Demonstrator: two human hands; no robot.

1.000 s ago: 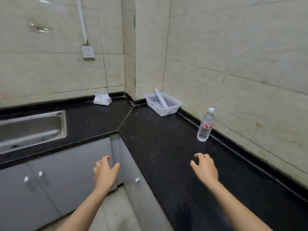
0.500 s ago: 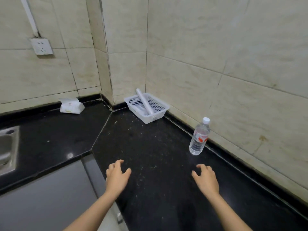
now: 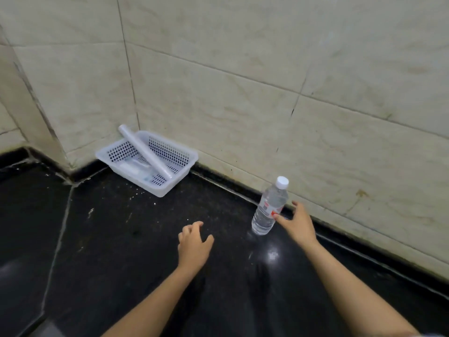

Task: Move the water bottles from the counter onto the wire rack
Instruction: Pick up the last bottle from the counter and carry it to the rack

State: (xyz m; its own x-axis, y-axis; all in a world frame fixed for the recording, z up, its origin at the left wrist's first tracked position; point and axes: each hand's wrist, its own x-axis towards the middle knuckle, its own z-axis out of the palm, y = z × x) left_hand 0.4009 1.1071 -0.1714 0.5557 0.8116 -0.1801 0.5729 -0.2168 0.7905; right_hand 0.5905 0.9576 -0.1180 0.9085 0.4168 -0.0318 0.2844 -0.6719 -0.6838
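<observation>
One clear water bottle (image 3: 269,207) with a white cap and a red-and-white label stands upright on the black counter (image 3: 136,239), close to the tiled wall. My right hand (image 3: 297,222) is spread open right beside it, thumb tip touching the label, fingers behind the bottle and not closed round it. Over the counter to the left of the bottle hovers my left hand (image 3: 194,244), fingers loosely curled and holding nothing. No wire rack is in view.
A white perforated plastic basket (image 3: 184,164) sits in the wall corner with a white roll (image 3: 145,150) lying across it. Beige tiled walls (image 3: 267,93) border the counter at the back and right. The counter's front edge runs at the lower left.
The view has swung right and closer to the counter. My right hand has reached forward from well short of the bottle to its side. My left hand moved forward over the counter.
</observation>
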